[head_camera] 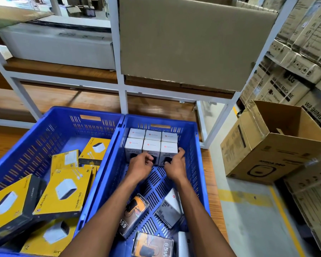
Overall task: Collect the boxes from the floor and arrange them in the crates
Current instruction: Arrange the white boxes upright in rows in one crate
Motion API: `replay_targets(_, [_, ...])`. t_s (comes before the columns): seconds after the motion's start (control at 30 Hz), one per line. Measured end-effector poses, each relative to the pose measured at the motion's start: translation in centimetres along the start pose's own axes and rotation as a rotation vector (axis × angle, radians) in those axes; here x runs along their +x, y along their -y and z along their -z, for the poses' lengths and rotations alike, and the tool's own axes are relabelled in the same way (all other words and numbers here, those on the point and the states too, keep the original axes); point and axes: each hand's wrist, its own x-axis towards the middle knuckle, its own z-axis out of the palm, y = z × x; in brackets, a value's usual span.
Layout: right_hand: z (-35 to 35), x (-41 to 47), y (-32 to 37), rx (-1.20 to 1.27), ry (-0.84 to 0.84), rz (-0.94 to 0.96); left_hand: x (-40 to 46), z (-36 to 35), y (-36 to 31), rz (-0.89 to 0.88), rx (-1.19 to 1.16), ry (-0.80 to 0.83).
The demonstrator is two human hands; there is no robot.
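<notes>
Two blue crates stand side by side. In the right crate (191, 138), several small white boxes (151, 145) are packed in two neat rows against the far wall. My left hand (140, 166) hovers before the front row with its fingers loosely curled and holds nothing. My right hand (175, 164) touches the front right white box (168, 148), fingers resting on its side. Loose orange-and-black boxes (132, 214) and a grey-white box (170, 208) lie on the same crate's floor near me. The left crate (50, 123) holds several yellow boxes (63, 191) lying at odd angles.
A white metal rack (121, 89) with wooden shelves rises behind the crates, a big cardboard sheet (193, 43) leaning on it. An open cardboard carton (267, 145) stands on the floor to the right, with stacked washing-machine cartons (285, 89) behind it.
</notes>
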Motion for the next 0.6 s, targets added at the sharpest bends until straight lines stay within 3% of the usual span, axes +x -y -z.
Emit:
replay_targets(0.17, [-1.0,0.8,-0.9,0.208,0.061,-0.191,0.4,-0.3,0.6,0.073,0.025,0.047])
replay_targets(0.33, [-1.6,1.6,-1.2,0.387,0.132,-0.249,0.8,-0.6,0.9,0.086,0.049,0.090])
replay_targets(0.6, [-2.7,2.8,-2.5,0.374,0.139,-0.307,0.7,-0.6,1.1,0.088,0.030,0.099])
